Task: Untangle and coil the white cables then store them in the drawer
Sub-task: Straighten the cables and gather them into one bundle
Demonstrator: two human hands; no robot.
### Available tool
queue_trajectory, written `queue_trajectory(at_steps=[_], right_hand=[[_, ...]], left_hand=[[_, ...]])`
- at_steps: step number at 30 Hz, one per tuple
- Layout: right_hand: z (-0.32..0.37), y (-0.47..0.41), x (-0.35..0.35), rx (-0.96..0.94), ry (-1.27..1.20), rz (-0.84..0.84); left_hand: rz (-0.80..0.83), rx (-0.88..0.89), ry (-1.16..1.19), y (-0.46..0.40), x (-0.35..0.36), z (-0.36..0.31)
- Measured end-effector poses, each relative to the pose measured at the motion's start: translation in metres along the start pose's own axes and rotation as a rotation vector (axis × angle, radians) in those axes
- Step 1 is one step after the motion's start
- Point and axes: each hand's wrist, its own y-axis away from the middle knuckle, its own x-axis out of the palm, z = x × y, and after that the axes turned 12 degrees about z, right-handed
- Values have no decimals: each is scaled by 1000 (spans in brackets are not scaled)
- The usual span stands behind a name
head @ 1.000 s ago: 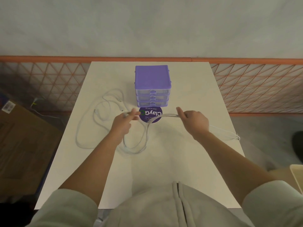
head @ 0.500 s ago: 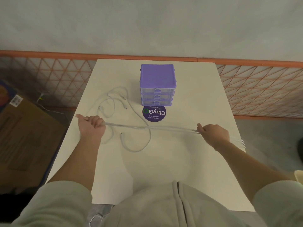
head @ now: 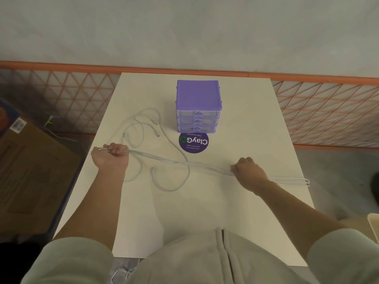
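A bundle of white cables [head: 176, 160] is stretched taut across the white table [head: 205, 212]. My left hand [head: 111, 156] is clenched on its left end near the table's left edge. My right hand [head: 248, 173] pinches the strands toward the right, and a folded tail [head: 295, 181] trails past it to the right edge. More white cable [head: 143, 128] lies in loose loops left of the drawer unit, and another loop [head: 174, 181] curls below the taut strands. The purple three-drawer unit [head: 198, 107] stands at the table's far middle with all drawers shut.
A round purple sticker [head: 193, 142] lies flat in front of the drawer unit. An orange mesh fence [head: 328, 111] runs behind and beside the table. A cardboard box [head: 30, 171] sits on the floor at the left. A pale bin corner [head: 374, 224] shows at the right.
Both hands have pulled apart from the table's middle, stretching the cable strands straight. Over the last half second the hands hardly moved; my right hand slid slightly left along the strands.
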Motion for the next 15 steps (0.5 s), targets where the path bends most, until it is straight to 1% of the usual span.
queue_trajectory(at_steps=[3,5,7,9,11,15], right_hand=[[51,-6,-3,-228,-104,-60],[89,-6,-10,-368,-148,-35],[119,-6,-17,-443,-170,25],[137,-7,-18,-455,-183,92],[142,-5,-20,-394,-222,142],[129,7,-28,-241,-262,112]], left_hand=[[24,-20,63,0,1,2],[31,-27,102,-1,3,3],[36,-33,128,-3,5,3],[33,-26,135,-7,8,1],[24,-10,130,-9,9,-2],[-15,-1,124,-10,5,-9]])
